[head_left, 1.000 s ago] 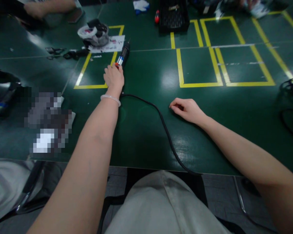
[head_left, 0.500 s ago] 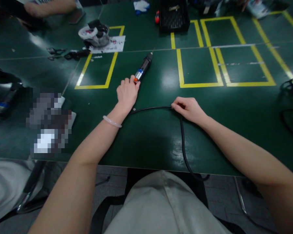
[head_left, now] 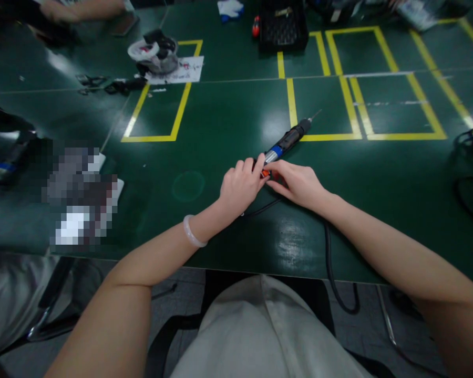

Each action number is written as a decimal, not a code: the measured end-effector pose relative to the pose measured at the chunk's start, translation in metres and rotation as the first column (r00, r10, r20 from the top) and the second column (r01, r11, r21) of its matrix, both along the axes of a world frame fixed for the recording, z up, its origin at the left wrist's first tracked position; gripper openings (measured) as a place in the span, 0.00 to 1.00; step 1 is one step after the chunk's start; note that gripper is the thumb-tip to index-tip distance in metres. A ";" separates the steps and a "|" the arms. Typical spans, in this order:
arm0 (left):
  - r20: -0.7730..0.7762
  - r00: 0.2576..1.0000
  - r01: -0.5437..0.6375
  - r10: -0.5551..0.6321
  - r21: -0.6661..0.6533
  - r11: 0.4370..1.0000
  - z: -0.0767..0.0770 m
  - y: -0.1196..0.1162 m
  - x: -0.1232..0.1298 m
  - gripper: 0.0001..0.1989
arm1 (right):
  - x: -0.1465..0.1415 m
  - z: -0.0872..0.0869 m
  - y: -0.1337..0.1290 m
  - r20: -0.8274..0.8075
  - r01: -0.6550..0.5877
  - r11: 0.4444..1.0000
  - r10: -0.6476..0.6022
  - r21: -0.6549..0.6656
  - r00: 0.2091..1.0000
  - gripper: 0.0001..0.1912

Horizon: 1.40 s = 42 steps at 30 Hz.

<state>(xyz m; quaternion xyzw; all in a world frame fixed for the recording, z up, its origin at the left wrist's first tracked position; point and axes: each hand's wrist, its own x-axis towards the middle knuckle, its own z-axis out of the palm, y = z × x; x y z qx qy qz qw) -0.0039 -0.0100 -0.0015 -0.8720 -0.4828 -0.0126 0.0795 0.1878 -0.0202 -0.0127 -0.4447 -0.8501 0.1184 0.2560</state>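
An electric screwdriver (head_left: pixel 287 140), black with a blue band and a thin bit, lies slanted over the green table, bit towards the far right. My left hand (head_left: pixel 242 184) is closed around its rear part. The fingertips of my right hand (head_left: pixel 297 184) close on the orange rear end (head_left: pixel 265 172), right beside my left fingers; their exact hold is partly hidden. A black cable (head_left: pixel 262 209) shows below the hands. Its thicker length (head_left: pixel 329 257) emerges under my right wrist and droops over the table's front edge.
Yellow tape outlines (head_left: pixel 331 137) mark the green table. A black tray (head_left: pixel 283 31) stands at the back, near a white-and-blue glove (head_left: pixel 230 9). Further left are a clear bag (head_left: pixel 155 55) on a paper sheet and another electric screwdriver (head_left: pixel 2 168). A co-worker's forearm (head_left: pixel 90 10) reaches in at top left.
My left hand has brought the screwdriver right and nearer, turning its bit rightward. My right hand has let go of the cable and come to the screwdriver's rear end. The cable hangs lower.
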 end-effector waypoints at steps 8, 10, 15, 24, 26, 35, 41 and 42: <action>-0.027 0.999 0.040 -0.042 -0.060 0.997 0.010 -0.005 0.002 0.33 | -0.004 0.007 0.000 -0.179 0.068 0.953 -0.125 -0.296 0.976 0.09; -0.016 0.999 0.040 -0.041 -0.076 0.996 0.011 -0.004 0.001 0.39 | -0.004 0.008 0.002 -0.373 -0.020 0.848 -0.212 -0.529 0.903 0.14; 0.012 0.999 0.048 -0.048 -0.078 0.996 0.011 -0.004 -0.001 0.44 | 0.000 0.008 0.007 -0.522 -0.245 0.519 -0.497 -0.819 0.692 0.17; 0.023 0.998 0.058 -0.056 -0.095 0.994 0.011 -0.003 -0.003 0.45 | -0.001 0.004 0.004 -0.564 -0.169 0.711 -0.366 -0.683 0.740 0.15; 0.023 0.998 0.060 -0.058 -0.087 0.994 0.010 -0.003 -0.003 0.46 | -0.001 0.004 0.003 -0.506 -0.088 0.843 -0.232 -0.530 0.831 0.12; 0.030 0.998 0.059 -0.057 -0.095 0.994 0.009 -0.002 -0.003 0.45 | 0.009 -0.002 -0.002 0.219 -0.127 0.974 0.084 0.189 0.972 0.12; 0.024 0.998 0.061 -0.059 -0.108 0.992 0.008 -0.002 -0.005 0.46 | 0.010 -0.001 -0.001 0.250 -0.218 0.963 0.175 0.156 0.952 0.15; 0.023 0.998 0.064 -0.062 -0.103 0.993 0.007 -0.002 -0.005 0.45 | 0.010 0.000 -0.001 0.238 -0.231 0.961 0.191 0.153 0.952 0.15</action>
